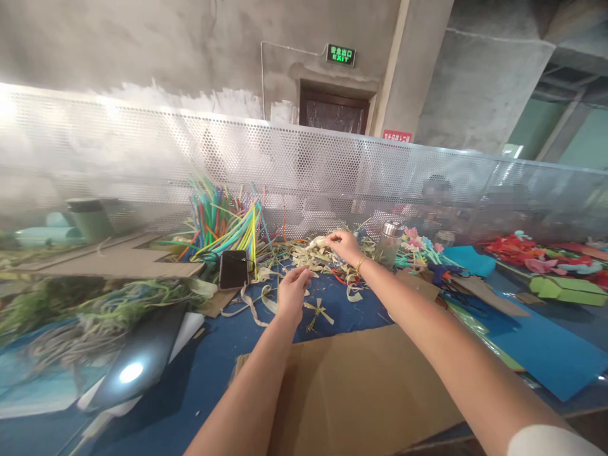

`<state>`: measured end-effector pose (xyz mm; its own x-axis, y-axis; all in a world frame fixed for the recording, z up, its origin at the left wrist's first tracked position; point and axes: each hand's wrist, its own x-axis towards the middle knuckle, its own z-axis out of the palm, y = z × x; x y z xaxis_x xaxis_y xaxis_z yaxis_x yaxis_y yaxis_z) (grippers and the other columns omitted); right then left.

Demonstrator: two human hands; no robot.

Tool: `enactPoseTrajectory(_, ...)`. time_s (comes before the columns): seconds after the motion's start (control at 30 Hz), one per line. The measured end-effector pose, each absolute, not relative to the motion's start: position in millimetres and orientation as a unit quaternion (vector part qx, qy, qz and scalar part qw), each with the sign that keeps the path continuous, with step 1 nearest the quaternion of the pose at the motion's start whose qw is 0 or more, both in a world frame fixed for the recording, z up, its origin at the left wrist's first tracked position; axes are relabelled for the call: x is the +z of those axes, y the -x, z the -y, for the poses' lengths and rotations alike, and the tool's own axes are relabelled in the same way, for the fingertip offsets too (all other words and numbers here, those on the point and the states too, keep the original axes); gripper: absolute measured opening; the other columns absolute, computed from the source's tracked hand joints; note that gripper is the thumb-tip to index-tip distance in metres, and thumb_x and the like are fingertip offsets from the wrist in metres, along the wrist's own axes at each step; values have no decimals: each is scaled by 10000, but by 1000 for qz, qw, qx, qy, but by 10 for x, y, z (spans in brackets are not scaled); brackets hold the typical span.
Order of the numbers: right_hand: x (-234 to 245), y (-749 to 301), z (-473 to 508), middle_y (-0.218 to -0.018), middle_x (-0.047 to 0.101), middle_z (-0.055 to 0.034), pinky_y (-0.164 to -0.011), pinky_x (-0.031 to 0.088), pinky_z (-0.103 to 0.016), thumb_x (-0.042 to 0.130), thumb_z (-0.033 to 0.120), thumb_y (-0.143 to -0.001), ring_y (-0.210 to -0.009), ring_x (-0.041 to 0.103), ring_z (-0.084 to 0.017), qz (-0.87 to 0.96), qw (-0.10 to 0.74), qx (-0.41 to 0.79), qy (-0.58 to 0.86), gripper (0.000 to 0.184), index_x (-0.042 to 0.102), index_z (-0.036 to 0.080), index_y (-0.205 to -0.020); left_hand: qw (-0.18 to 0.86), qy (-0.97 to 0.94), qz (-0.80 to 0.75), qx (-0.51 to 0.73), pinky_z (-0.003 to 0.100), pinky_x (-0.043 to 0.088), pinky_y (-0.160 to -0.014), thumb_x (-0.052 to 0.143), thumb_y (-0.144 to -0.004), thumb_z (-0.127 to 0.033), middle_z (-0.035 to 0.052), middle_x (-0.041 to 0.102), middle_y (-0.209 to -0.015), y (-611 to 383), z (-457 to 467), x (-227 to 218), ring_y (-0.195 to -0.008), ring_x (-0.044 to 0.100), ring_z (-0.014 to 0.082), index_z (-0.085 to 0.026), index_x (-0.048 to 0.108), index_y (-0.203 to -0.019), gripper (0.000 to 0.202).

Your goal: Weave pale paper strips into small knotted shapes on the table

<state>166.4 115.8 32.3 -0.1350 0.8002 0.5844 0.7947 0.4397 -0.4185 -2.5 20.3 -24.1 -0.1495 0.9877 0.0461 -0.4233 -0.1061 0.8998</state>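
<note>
My left hand (292, 292) reaches out over the blue table (209, 354), its fingers pinched together on something thin and pale that I cannot make out. My right hand (342, 244), with a gold bracelet on the wrist, stretches farther and pinches a pale straw-like strip (317, 242) at the heap of cream strips (308, 256). A small tied bow of pale strips (319, 310) lies on the blue surface just right of my left hand. Loose pale ribbons (251, 304) curl to its left.
A dark phone (232, 269) leans by a bunch of coloured sticks (228, 221). Brown cardboard (361, 392) lies under my forearms. A metal-lidded jar (390, 242), flower crafts (418, 250), blue sheets (541, 348) and a perforated metal screen (332, 177) lie beyond. A tablet (142, 358) rests left.
</note>
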Motion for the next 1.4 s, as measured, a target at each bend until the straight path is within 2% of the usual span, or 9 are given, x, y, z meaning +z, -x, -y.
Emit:
enactPoseTrajectory(0.1, 310, -1582, -741, -1051, 687, -64, -917, 394, -332, 589, 254, -789, -1006, 600, -184, 779, 435, -66, 446, 100, 663, 189, -776, 594, -371, -355, 619, 216, 418, -571, 786, -580, -359, 84, 703, -865, -18, -175, -216, -718, 619, 137, -157, 690, -939, 423)
enactPoseTrajectory(0.23, 212, -1463, -241, -1218, 627, -51, -996, 300, -418, 589, 201, -797, -1113, 553, -207, 829, 373, -100, 404, 81, 652, 206, -747, 633, -346, -306, 621, 237, 479, -644, 794, -587, -335, 75, 696, -879, -29, -161, -209, -755, 644, 145, -166, 687, -939, 405)
enactPoseTrajectory(0.43, 19, -1400, 3, -1138, 667, -65, -1006, 348, -387, 582, 203, -803, -1095, 577, -193, 816, 412, -14, 406, 176, 677, 215, -950, 589, -370, -326, 640, 232, 460, -630, 826, -492, -253, 40, 676, -786, 28, -195, -239, -643, 592, 105, -140, 692, -869, 416)
enactPoseTrajectory(0.6, -175, -1404, -97, -974, 708, -64, -848, 482, -316, 529, 237, -815, -927, 643, -179, 700, 541, 190, 425, 185, 693, 192, -889, 542, -448, -344, 622, 246, 441, -633, 818, -481, -252, 51, 690, -779, 29, -204, -244, -671, 597, 129, -130, 689, -931, 483)
enactPoseTrajectory(0.8, -369, -1346, -237, -695, 650, -12, -671, 505, -292, 698, 336, -655, -661, 616, -160, 521, 637, 334, 459, 203, 595, 177, -727, 523, -502, -355, 590, 244, 421, -603, 801, -495, -257, 23, 662, -711, -5, -176, -232, -640, 580, 130, -140, 684, -998, 529)
enactPoseTrajectory(0.93, -385, -1378, -249, -692, 621, 19, -644, 512, -285, 674, 299, -661, -632, 610, -146, 493, 653, 360, 448, 277, 566, 201, -898, 513, -522, -358, 580, 236, 404, -589, 780, -520, -247, 6, 640, -688, -20, -168, -232, -617, 554, 117, -148, 685, -1014, 513)
enactPoseTrajectory(1.0, -375, -1432, -228, -722, 639, 14, -639, 506, -277, 646, 297, -695, -642, 611, -146, 537, 627, 344, 447, 300, 581, 212, -975, 512, -524, -363, 576, 237, 402, -585, 766, -531, -241, 3, 633, -673, -25, -177, -250, -607, 549, 117, -148, 688, -1006, 489)
enactPoseTrajectory(1.2, -340, -1599, -162, -777, 692, -16, -674, 470, -262, 573, 302, -799, -696, 615, -150, 695, 522, 183, 458, 169, 691, 205, -873, 499, -540, -370, 568, 242, 417, -575, 690, -553, -163, 17, 661, -669, -41, -223, -330, -585, 570, 126, -156, 703, -941, 388)
enactPoseTrajectory(1.4, -282, -1779, -217, -954, 695, -68, -841, 469, -305, 486, 170, -832, -907, 622, -189, 698, 499, 32, 513, 246, 706, 195, -940, 495, -559, -394, 536, 285, 464, -640, 707, -580, -180, 76, 723, -777, -48, -196, -344, -691, 643, 190, -176, 713, -896, 317)
